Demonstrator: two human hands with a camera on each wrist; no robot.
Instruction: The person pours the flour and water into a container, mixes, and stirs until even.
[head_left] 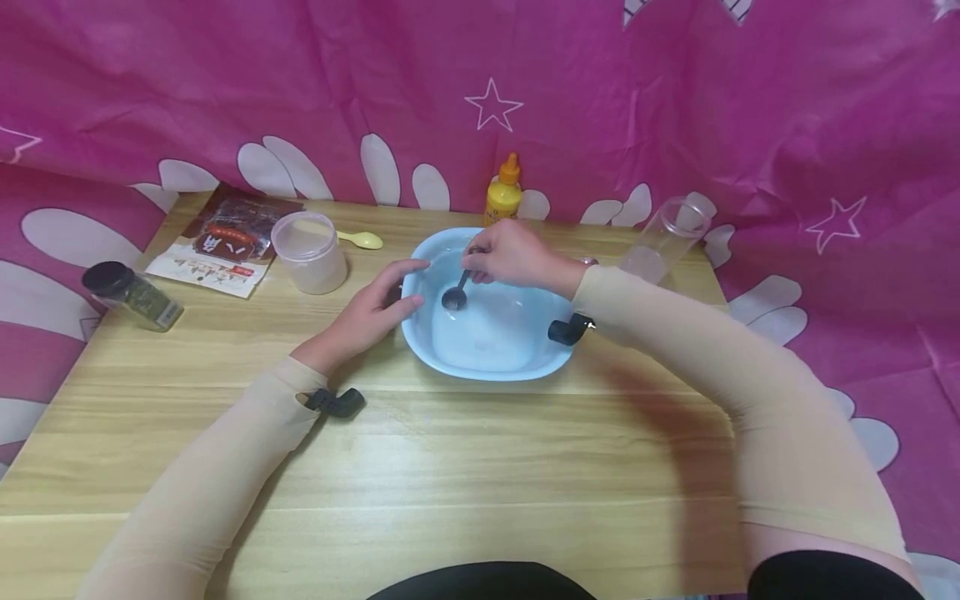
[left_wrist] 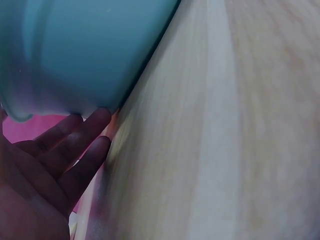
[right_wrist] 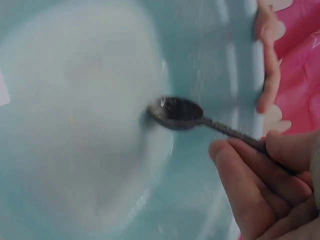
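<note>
We stir a pale blue bowl (head_left: 487, 354) near the surface's (head_left: 480, 467) far edge.

Our right hand (head_left: 513, 254) pinches a metal spoon (head_left: 454, 297) inside it; our left hand (head_left: 367, 317), fingers (left_wrist: 82, 132) relaxed, touches the bowl's left rim. The brown packet's (head_left: 225, 237) print is unreadable. A yellow squeeze bottle (head_left: 503, 192) stands behind, partly hidden; a clear tub (head_left: 309, 252) sits left.

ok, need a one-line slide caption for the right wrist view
Right hand grips a dark metal spoon by its handle, bowl end down inside a light blue bowl.
</note>
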